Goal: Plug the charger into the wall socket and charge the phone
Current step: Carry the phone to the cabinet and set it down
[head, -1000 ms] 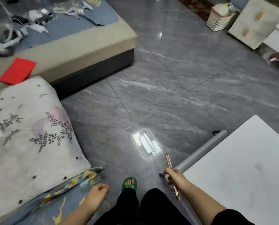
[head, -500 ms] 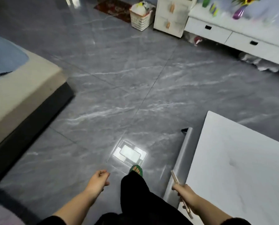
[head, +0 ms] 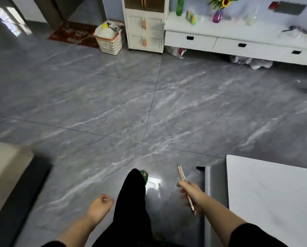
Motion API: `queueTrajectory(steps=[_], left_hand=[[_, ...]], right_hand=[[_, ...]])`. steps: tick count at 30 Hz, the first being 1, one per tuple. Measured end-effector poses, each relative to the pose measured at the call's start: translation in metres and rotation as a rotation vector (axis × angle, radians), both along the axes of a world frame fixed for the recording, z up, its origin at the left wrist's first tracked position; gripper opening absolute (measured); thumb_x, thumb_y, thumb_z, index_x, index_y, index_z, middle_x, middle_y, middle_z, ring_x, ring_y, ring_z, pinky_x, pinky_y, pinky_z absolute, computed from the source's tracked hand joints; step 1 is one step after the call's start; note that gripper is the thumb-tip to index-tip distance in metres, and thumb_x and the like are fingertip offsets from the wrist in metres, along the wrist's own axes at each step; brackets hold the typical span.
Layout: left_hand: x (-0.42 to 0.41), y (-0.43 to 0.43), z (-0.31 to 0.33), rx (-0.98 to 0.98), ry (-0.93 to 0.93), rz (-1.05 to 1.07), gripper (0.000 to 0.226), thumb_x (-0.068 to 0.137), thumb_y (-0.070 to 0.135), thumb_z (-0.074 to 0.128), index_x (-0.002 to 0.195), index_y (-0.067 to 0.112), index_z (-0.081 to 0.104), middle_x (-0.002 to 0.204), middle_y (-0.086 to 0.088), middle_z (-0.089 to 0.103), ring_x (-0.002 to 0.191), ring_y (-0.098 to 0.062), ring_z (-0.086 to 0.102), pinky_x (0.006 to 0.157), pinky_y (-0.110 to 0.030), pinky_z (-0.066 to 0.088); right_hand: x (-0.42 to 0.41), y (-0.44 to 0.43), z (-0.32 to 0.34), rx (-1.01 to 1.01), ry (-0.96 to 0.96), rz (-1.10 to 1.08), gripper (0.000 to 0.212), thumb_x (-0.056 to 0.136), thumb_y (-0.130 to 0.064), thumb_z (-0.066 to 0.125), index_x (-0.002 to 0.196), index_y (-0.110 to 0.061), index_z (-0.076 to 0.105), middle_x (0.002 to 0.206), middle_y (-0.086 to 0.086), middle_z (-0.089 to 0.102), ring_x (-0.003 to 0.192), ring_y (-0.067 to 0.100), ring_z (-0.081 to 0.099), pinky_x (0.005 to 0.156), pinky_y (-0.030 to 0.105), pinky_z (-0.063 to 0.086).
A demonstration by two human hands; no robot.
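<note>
My right hand grips a thin pink-gold phone edge-on, low in the view beside the white table. My left hand hangs loosely curled at my left side and holds nothing. No charger and no wall socket show in this view. My black trouser leg and a green slipper are between the two hands.
A white table with a grey leg stands at the lower right. A beige bed edge is at the lower left. Across the grey tiled floor stand a white basket, a cream drawer cabinet and a long white low cabinet.
The view has swung right and up, from the bed and patterned pillow to the far wall with its cabinets. My right hand kept hold of the phone throughout.
</note>
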State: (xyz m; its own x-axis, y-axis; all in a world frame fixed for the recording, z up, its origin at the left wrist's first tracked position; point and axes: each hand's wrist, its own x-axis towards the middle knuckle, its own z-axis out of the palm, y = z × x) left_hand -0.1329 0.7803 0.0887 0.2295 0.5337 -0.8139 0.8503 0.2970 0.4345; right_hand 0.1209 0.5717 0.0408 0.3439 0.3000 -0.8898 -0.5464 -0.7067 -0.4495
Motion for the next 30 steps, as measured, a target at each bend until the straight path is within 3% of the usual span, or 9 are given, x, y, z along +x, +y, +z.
queueTrajectory(steps=[2,9,14,18,25,30], left_hand=[[0.037,0.045,-0.009,-0.029,0.043,-0.048,0.027,0.095,0.013,0.050,0.118,-0.001,0.052,0.079,-0.009,0.052,0.081,-0.028,0.054,0.064,-0.031,0.037],[0.200,0.141,-0.009,-0.002,0.054,-0.286,0.035,0.090,0.016,0.056,0.123,0.003,0.053,0.090,-0.014,0.060,0.086,-0.030,0.064,0.078,-0.031,0.045],[0.352,0.174,-0.015,-0.041,-0.069,-0.423,0.028,0.091,0.014,0.055,0.117,0.004,0.055,0.078,-0.008,0.060,0.070,-0.021,0.058,0.058,-0.025,0.040],[0.470,0.181,-0.019,-0.059,-0.122,-0.401,0.019,0.093,0.015,0.053,0.111,0.011,0.056,0.092,-0.011,0.062,0.067,-0.018,0.058,0.055,-0.024,0.037],[0.621,0.190,-0.021,-0.020,-0.094,-0.453,0.011,0.092,0.015,0.053,0.102,0.013,0.058,0.092,-0.011,0.064,0.079,-0.025,0.061,0.062,-0.029,0.042],[0.716,0.214,-0.043,-0.022,-0.008,-0.551,0.009,0.090,0.022,0.056,0.098,0.019,0.059,0.092,-0.003,0.067,0.083,-0.021,0.066,0.065,-0.029,0.047]], right_hand=[[0.026,0.025,-0.001,-0.005,-0.006,-0.070,0.041,0.062,-0.040,0.068,0.094,-0.016,0.056,0.069,-0.001,0.044,0.049,0.011,0.042,0.042,0.021,0.030],[0.101,0.045,0.002,-0.093,-0.011,-0.354,0.019,0.082,-0.033,0.064,0.083,-0.014,0.059,0.061,0.001,0.044,0.048,0.014,0.042,0.043,0.022,0.031],[0.152,0.027,-0.003,-0.173,0.078,-0.516,0.019,0.088,-0.030,0.060,0.085,-0.012,0.056,0.062,0.003,0.042,0.046,0.015,0.041,0.045,0.020,0.028],[0.213,0.027,-0.006,-0.240,0.147,-0.574,0.029,0.087,-0.039,0.060,0.093,-0.011,0.057,0.078,0.008,0.046,0.061,0.020,0.047,0.050,0.025,0.034],[0.379,0.067,0.004,-0.190,0.109,-0.547,0.021,0.083,-0.034,0.058,0.083,-0.013,0.053,0.071,0.006,0.041,0.055,0.017,0.041,0.049,0.023,0.030],[0.522,0.102,0.017,-0.104,0.035,-0.556,0.030,0.084,-0.033,0.060,0.103,-0.010,0.060,0.084,0.006,0.051,0.068,0.017,0.051,0.056,0.028,0.039]])
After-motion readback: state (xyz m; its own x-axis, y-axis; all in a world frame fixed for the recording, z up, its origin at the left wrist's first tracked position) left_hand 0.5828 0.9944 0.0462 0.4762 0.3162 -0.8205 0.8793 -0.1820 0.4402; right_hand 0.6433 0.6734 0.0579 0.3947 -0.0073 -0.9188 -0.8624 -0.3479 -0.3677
